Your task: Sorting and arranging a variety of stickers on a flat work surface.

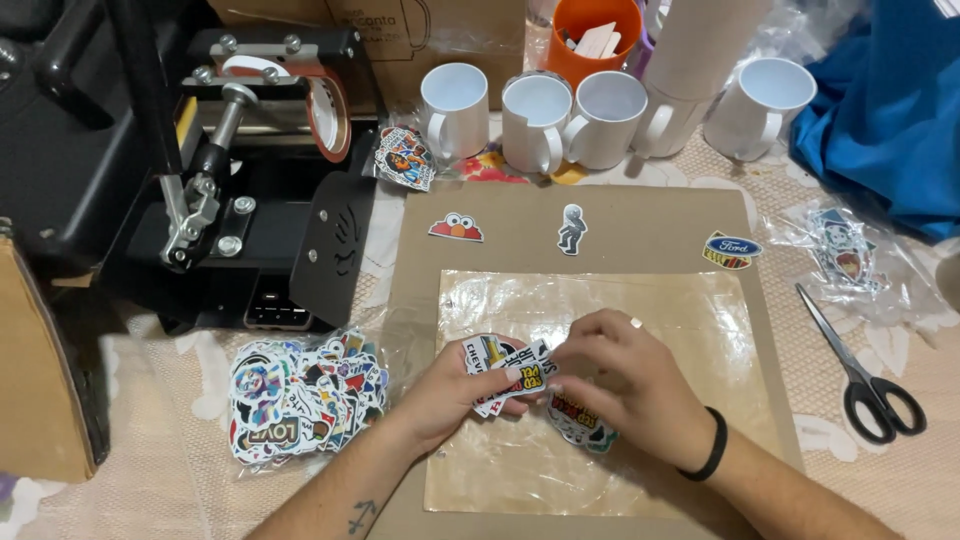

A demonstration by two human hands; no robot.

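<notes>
Both hands [560, 375] pinch sticker stack [505, 365] over clear sheet [690, 330].

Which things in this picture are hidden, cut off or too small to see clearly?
Head view only:
- Stickers held by the left hand and right hand: fingers cover most of them, so their count is unclear.
- Bag of stickers: the pieces overlap and are too small to tell apart.
- Orange cup: cut by the top edge, contents unclear.
- Mug: mostly behind a pale roll.
</notes>
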